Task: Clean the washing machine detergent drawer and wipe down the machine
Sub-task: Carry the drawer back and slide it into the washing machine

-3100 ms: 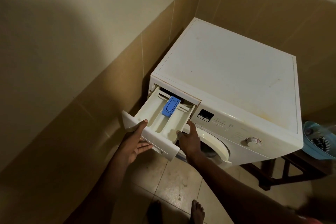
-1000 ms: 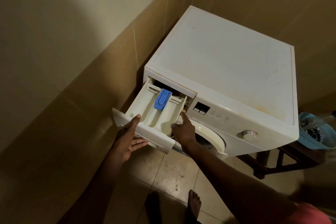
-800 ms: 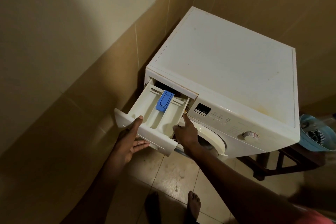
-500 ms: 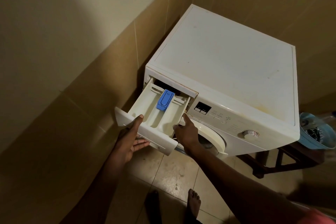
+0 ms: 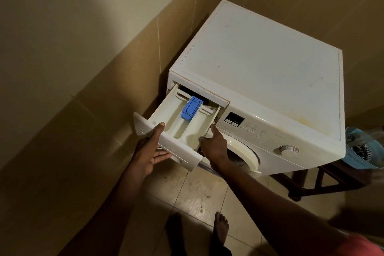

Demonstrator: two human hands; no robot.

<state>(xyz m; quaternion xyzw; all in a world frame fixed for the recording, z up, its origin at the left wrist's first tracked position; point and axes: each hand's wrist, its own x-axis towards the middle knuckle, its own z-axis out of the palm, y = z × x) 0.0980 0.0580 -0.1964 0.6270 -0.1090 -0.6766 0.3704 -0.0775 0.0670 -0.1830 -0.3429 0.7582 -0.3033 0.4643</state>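
Both hands we're curling round the white plastic detergent drawer [image 5: 166,114], jutting from the boxy white washing machine [image 5: 259,64]: left hand [image 5: 148,153] thumb above, fingers below its front; right hand [image 5: 214,145] pinching its side.

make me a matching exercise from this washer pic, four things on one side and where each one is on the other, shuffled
Things
1. detergent drawer
2. blue flap
3. round dial
4. blue basin

Places
a. on the dark stool to the right of the washing machine
b. right part of the control panel
c. pulled out of the machine, left hand gripping its front, right hand at its right side
d. inside the drawer, middle channel, toward the back

Pairs: 1-c, 2-d, 3-b, 4-a
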